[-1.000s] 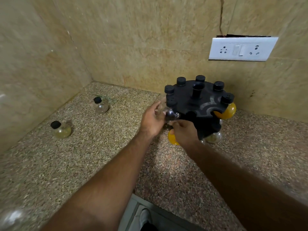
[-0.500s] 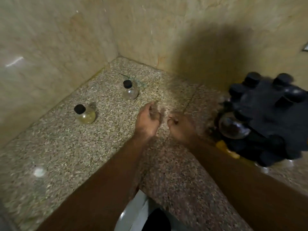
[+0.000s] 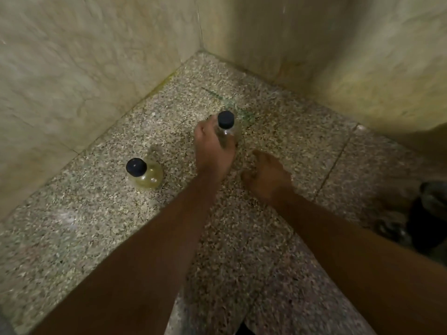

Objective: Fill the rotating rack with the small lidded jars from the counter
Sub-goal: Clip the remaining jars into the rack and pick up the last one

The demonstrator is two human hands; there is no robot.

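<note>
clear jar (image 3: 226,131) stood upright, black cap up, near counter's (image 3: 96,226) back corner. left hand (image 3: 212,148) wrapped its body. right hand (image 3: 266,177) loosely curled, empty.

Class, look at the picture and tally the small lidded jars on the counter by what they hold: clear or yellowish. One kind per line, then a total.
Clear jar, in the left hand: 1
Yellowish jar, standing free on the counter: 1
Total: 2
</note>
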